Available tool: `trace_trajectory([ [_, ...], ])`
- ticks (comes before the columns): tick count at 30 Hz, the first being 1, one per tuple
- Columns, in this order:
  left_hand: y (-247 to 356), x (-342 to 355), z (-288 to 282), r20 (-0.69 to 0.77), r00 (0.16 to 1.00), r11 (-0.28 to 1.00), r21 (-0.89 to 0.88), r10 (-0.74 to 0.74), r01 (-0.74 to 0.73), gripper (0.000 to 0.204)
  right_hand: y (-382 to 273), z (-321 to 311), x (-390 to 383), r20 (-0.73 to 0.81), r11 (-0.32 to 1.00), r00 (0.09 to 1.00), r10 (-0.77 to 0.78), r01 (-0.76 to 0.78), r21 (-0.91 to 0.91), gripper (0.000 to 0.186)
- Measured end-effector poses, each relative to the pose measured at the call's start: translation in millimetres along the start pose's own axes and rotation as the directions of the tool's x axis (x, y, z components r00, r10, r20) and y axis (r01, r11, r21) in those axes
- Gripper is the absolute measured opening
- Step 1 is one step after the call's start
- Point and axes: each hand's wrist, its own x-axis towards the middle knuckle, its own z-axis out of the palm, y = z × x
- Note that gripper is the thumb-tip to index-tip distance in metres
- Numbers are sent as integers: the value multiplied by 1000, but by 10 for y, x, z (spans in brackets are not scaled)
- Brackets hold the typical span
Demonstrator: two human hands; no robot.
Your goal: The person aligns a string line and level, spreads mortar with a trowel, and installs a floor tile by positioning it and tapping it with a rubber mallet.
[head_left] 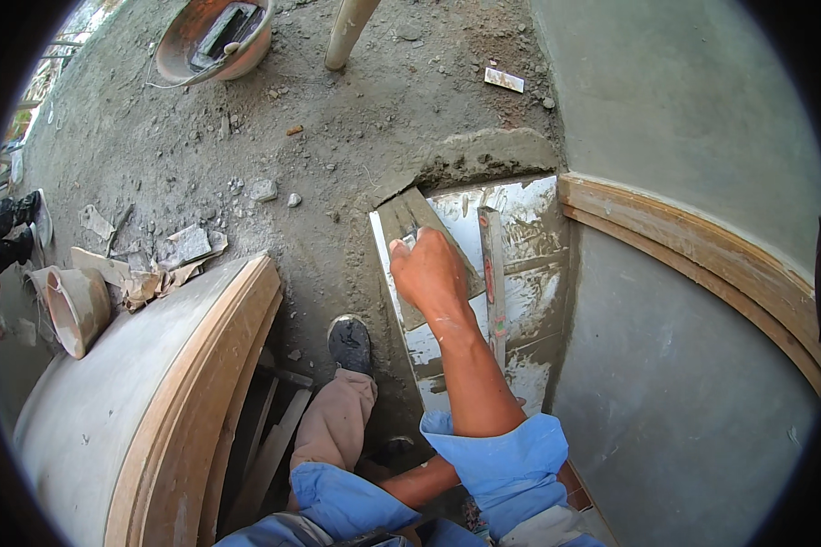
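Observation:
My right hand (427, 269) is closed around the handle of a plastering trowel (398, 217). Its flat, mortar-coated blade lies over the left side of a strip of white tiles (532, 290), which is smeared with grey mortar. A narrow spirit level (493, 264) lies lengthwise on the tiles, just right of the trowel. My left forearm (421, 483) passes beneath my right arm, which hides most or all of the left hand, so its fingers cannot be made out. Along the far edge of the tiles runs a ridge of wet mortar (488, 153).
Wood trim (693, 246) borders the grey wall at right; a wood-edged panel (178, 392) stands at left. Broken tile pieces (190, 248) and a tipped bucket (77, 310) are near it. Farther off are another bucket (246, 62), a post (347, 36) and another person's shoe (41, 219).

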Motion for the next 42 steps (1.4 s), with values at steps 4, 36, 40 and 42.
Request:
trace_trajectory([
  [4, -58, 93, -124, 123, 992, 999, -51, 10, -4, 48, 389, -349, 149, -91, 987, 996, 22, -36, -155, 34],
  [36, 164, 305, -126, -109, 990, 994, 51, -90, 96, 48, 1256, -1685, 1445, -209, 636, 964, -166, -57, -770, 27],
  [40, 161, 317, -92, -129, 990, 995, 79, -56, 66, 49, 1178, -1549, 1561, -183, 645, 972, -148, -46, -763, 29],
  [42, 155, 308, -82, -128, 990, 995, 70, -56, 65, 50, 1081, -1540, 1687, -263, 743, 961, -81, -118, -659, 30],
])
